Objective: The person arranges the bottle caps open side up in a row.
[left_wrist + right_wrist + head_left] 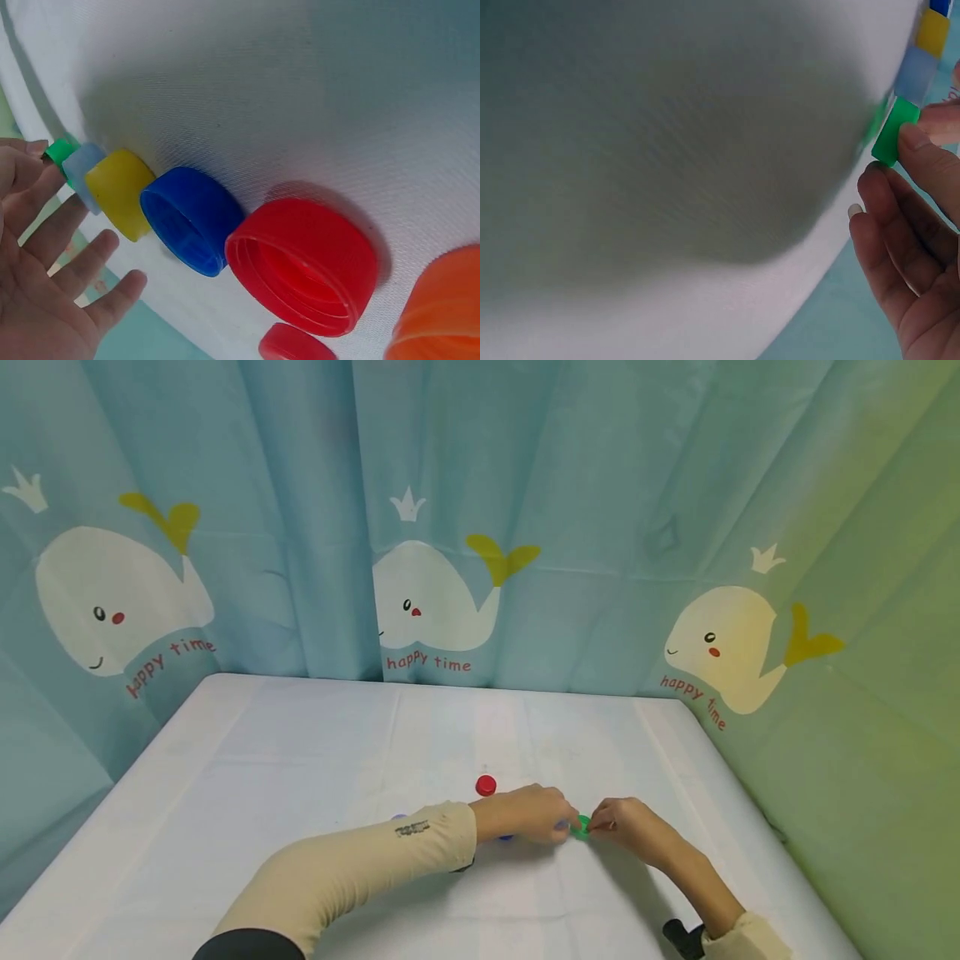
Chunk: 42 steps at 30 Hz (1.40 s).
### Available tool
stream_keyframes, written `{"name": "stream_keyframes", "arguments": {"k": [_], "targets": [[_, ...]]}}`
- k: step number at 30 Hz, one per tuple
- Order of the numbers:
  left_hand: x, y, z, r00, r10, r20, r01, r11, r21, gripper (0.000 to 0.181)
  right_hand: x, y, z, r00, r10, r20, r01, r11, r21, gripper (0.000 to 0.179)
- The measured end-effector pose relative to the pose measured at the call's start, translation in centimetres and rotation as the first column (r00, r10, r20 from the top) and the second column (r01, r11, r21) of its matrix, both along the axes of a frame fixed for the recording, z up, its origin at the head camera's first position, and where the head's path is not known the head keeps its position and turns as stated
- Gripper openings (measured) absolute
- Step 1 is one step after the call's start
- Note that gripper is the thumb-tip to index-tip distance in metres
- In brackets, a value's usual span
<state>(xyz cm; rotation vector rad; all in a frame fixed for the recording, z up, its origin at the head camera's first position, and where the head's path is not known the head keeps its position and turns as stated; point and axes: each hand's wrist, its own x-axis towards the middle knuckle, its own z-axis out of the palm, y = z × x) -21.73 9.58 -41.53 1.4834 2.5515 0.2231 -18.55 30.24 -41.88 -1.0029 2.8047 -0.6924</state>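
Observation:
In the left wrist view a row of plastic bottle caps stands on edge: a large red cap (300,259), a blue cap (191,217), a yellow cap (120,193), a pale blue cap (84,176) and a green cap (60,154). My right hand (637,831) is at the row's right end, pinching the green cap (895,131) by thumb and fingers. From the left, my left hand (528,814) reaches over the row, its fingertips at the pale blue and green caps. Its other fingers (86,262) are spread and fairly straight.
An orange cap (442,315) lies at the other end of the row. Beyond the row sits a smaller red cap (486,786). All stand on a white-covered table (315,735), with a whale-print curtain (600,485) behind and at the sides.

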Motion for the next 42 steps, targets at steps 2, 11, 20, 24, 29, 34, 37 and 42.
{"name": "stream_keyframes", "arguments": {"k": [2, 11, 20, 24, 29, 34, 37, 42], "targets": [[-0.1, 0.0, 0.1, 1.000, -0.014, -0.016, 0.014, 1.000, -0.019, 0.028, -0.1, -0.1, -0.1, 1.000, 0.003, 0.013, -0.003, 1.000, -0.011, 0.008], [0.2, -0.1, 0.3, 0.995, -0.045, -0.093, 0.039, 0.998, -0.056, 0.030, 0.1, 0.0, -0.4, 0.994, -0.035, 0.107, 0.040, 0.998, -0.047, 0.006], [-0.4, -3.2, 0.7, 0.996, 0.074, -0.045, -0.072, 0.997, 0.037, 0.031, -0.2, -1.0, -0.2, 0.999, -0.030, 0.041, 0.030, 1.000, -0.008, 0.017], [-1.6, -5.2, 1.0, 0.983, 0.183, 0.003, -0.182, 0.978, 0.104, 0.025, -1.3, -2.1, 0.5, 0.996, -0.059, -0.065, 0.063, 0.996, 0.056, 0.020], [-3.0, -7.5, 0.9, 0.945, 0.324, 0.052, -0.328, 0.935, 0.136, 0.022, -2.9, -4.1, 1.3, 0.991, -0.108, -0.078, 0.116, 0.988, 0.102, 0.018], [-3.8, -9.3, 0.8, 0.896, 0.426, 0.126, -0.443, 0.879, 0.177, 0.022, -4.5, -6.7, 1.8, 0.988, -0.157, 0.005, 0.155, 0.981, 0.117, 0.014], [-4.0, -9.9, 0.6, 0.863, 0.461, 0.205, -0.495, 0.852, 0.170, 0.024, -5.4, -8.1, 1.8, 0.986, -0.160, 0.049, 0.154, 0.981, 0.118, 0.013], [-3.9, -10.3, 0.2, 0.814, 0.512, 0.273, -0.547, 0.835, 0.065, 0.033, -6.6, -10.4, 1.4, 0.984, -0.121, 0.133, 0.106, 0.988, 0.111, 0.016]]}}
